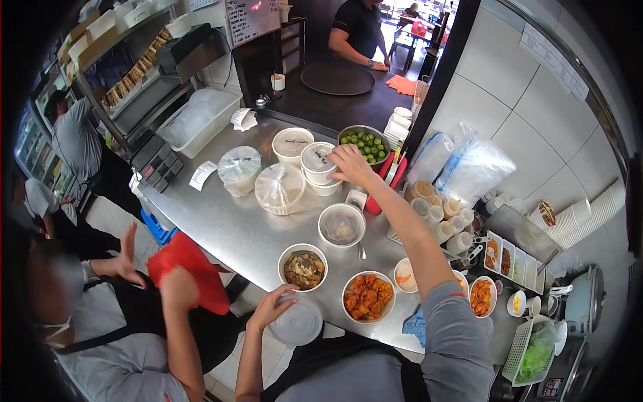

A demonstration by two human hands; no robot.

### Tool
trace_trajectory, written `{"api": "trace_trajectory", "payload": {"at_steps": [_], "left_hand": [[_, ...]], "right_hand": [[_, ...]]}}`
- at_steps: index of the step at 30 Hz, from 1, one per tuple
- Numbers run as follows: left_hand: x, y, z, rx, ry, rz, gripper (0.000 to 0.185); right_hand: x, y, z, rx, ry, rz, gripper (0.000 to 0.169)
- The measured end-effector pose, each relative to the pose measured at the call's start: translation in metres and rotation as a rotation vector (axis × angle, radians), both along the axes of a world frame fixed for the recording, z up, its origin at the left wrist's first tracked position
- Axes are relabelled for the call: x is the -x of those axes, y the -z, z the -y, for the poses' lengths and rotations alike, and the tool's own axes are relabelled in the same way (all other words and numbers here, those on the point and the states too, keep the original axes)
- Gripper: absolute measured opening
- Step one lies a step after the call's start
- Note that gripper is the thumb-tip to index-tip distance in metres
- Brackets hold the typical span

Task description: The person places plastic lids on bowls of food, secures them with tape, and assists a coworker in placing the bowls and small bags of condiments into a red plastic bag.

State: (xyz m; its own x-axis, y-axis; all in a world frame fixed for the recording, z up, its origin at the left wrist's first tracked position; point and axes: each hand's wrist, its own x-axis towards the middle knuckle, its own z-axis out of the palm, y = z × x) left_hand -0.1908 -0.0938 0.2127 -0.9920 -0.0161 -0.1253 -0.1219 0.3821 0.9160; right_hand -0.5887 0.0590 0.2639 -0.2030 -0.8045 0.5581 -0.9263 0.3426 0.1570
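My right hand [354,165] reaches forward, its fingers and thumb against the right side of a lidded white tub [317,160]. That tub sits on another white tub [322,188]. Close to the table's front edge is my left hand [271,307], fingertips by the rim of an open bowl of brown food [303,267]. Just below those fingers a clear plastic lid [296,322] overhangs the edge; whether I grip it is unclear. An open bowl of red-sauced pieces [368,296] stands to the right. Farther back is a covered bowl [341,225].
Bagged tubs [279,187] and a pot of green limes [363,144] stand at the back. Sauce bottles [444,230] crowd the right. A co-worker [115,321] with a red bag [188,274] is close on my left. Another person [356,35] stands beyond the hatch.
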Motion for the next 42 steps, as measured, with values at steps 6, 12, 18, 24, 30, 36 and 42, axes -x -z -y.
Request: {"api": "trace_trajectory", "payload": {"at_steps": [6, 12, 18, 24, 30, 36, 42], "left_hand": [[0.004, 0.005, 0.001, -0.083, -0.003, -0.051, 0.030], [0.011, 0.002, -0.002, -0.038, 0.039, -0.059, 0.030], [0.010, 0.012, 0.001, -0.078, 0.056, -0.089, 0.039], [-0.018, -0.026, -0.002, -0.098, -0.048, 0.016, 0.047], [-0.022, -0.059, -0.008, -0.183, -0.175, -0.236, 0.040], [0.027, -0.125, -0.070, -0.172, -0.311, -0.502, 0.041], [0.042, -0.140, -0.159, -0.475, -0.126, -0.638, 0.039]], "right_hand": [[-0.009, -0.001, -0.002, -0.027, 0.028, 0.020, 0.054], [0.001, 0.001, -0.021, 0.110, 0.198, 0.625, 0.021], [0.004, 0.054, -0.005, -0.231, 0.166, 1.166, 0.028], [0.011, 0.080, -0.011, -0.308, 0.194, 0.906, 0.027], [-0.046, -0.002, -0.015, -0.379, 0.235, 0.785, 0.018], [-0.216, -0.122, -0.103, -0.237, -0.392, 1.468, 0.043], [-0.313, -0.117, -0.226, 0.509, 0.010, 0.993, 0.046]]}}
